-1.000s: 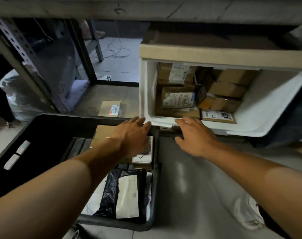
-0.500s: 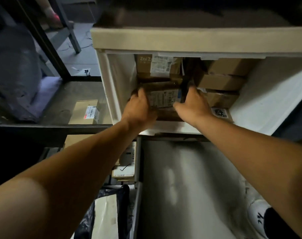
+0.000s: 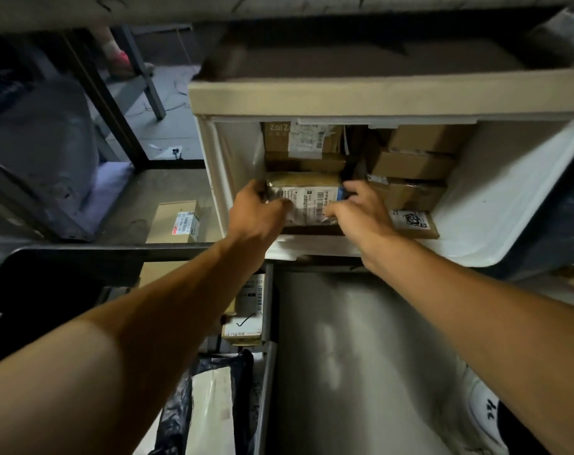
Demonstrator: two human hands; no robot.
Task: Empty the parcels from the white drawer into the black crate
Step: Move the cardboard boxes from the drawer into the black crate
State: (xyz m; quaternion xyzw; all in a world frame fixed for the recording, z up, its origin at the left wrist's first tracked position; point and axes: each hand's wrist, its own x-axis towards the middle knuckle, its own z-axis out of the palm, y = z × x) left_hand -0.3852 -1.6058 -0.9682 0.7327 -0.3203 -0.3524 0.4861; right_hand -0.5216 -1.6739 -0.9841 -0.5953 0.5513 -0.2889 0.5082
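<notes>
You have both hands inside the drawer (image 3: pixel 495 205), one on each end of a taped parcel (image 3: pixel 307 198) with a white label. Your left hand (image 3: pixel 257 210) curls round its left end, and your right hand (image 3: pixel 356 210) grips the right end, fingers bent over the edge. The parcel sits in the drawer on top of other boxes; whether it has lifted clear of them you cannot tell from here.

The job looks partly done. The crate (image 3: pixel 65 257) at your lower left already holds some parcels: a labelled box (image 3: pixel 246 310) close to its right wall and a black bag with a pale mailer (image 3: pixel 210 412) nearer you. Much of the crate is hidden under your left arm, so the count inside stays unclear.

A good deal is left. Behind your parcel stands a box (image 3: pixel 298 139) with printed lettering, to the right a stack of brown boxes (image 3: pixel 413 159), and by your right wrist a flat box (image 3: pixel 413 221) with a dark round mark. One carton (image 3: pixel 175 221) lies on the floor just outside the drawer's left wall; it seems no part of the drawer's load.
</notes>
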